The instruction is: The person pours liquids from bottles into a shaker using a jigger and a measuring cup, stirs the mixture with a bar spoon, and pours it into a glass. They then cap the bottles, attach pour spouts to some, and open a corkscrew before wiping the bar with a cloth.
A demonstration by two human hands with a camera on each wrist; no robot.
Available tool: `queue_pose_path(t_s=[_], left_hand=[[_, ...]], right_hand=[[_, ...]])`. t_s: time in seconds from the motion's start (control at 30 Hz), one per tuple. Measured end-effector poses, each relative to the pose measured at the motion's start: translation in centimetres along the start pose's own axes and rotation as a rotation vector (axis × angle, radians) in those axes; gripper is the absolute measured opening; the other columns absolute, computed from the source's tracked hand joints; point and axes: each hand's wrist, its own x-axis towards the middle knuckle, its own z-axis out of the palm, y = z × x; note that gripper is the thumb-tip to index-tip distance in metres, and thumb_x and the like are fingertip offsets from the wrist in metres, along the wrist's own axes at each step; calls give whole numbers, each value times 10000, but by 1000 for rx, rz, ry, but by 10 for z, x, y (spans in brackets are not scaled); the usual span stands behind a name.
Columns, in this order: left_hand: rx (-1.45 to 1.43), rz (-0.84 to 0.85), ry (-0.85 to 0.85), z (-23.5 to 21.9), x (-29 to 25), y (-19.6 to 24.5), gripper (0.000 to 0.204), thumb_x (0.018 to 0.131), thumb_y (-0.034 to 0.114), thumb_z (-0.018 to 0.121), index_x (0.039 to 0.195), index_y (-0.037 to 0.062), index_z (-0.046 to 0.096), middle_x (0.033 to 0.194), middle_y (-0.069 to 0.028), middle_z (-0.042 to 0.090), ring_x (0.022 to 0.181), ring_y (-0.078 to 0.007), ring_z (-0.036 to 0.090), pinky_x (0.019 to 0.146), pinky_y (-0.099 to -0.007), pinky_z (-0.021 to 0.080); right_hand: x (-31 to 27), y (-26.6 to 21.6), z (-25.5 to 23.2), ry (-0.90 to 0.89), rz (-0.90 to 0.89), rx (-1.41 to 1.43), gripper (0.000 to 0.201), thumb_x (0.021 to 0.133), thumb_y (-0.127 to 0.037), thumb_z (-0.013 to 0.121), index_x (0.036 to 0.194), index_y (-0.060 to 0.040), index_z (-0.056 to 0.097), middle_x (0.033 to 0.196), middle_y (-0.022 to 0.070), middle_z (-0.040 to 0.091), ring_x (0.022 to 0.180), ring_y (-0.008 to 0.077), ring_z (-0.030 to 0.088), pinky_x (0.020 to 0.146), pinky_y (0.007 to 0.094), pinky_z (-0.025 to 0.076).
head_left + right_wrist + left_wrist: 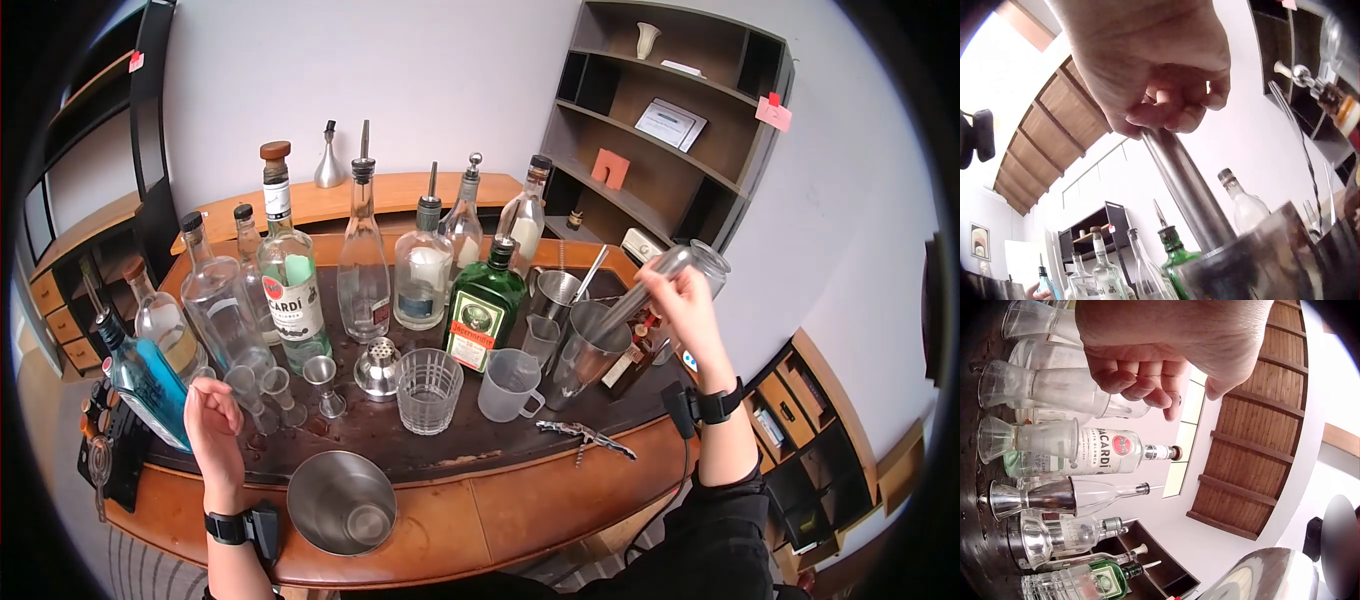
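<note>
My right hand (683, 305) grips the top of a thick steel muddler (1182, 181), fingers curled round it. The muddler slants down into a metal shaker tin (572, 385) standing on the dark mat, and the tin's wall hides its lower end. Holding nothing, my left hand (214, 440) hovers at the left with fingers loosely bent. Near it stand clear plastic jiggers (283, 398) and a steel jigger (322, 385). A second shaker tin (310, 505), its inside visible, is at the table's front edge beside my left wrist.
Several bottles line the back, among them a Bacardi bottle (290, 315) and a green Jägermeister bottle (484, 315). A cut-glass tumbler (430, 395), a frosted measuring jug (508, 385), a strainer top (379, 372) and a corkscrew (588, 436) lie between my hands. Bar tools stand in another tin (553, 293).
</note>
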Motion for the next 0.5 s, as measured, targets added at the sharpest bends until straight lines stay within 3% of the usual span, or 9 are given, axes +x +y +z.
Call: queue_pose_path(t_s=[0.1, 0.5], left_hand=[[1, -3, 16, 0, 0, 0, 364, 1053, 357, 355, 930, 71, 544, 640, 26, 388, 562, -64, 364, 528, -223, 278], [-5, -2, 10, 0, 0, 2, 367, 1050, 364, 362, 926, 74, 550, 636, 33, 383, 557, -62, 362, 527, -222, 280]], right_hand=[[-3, -25, -9, 51, -38, 66, 166, 937, -192, 632, 977, -31, 637, 624, -90, 504, 506, -9, 416, 456, 180, 300], [-1, -31, -44, 164, -207, 22, 157, 953, -207, 601, 953, -56, 644, 729, -39, 581, 547, 12, 465, 466, 168, 333]])
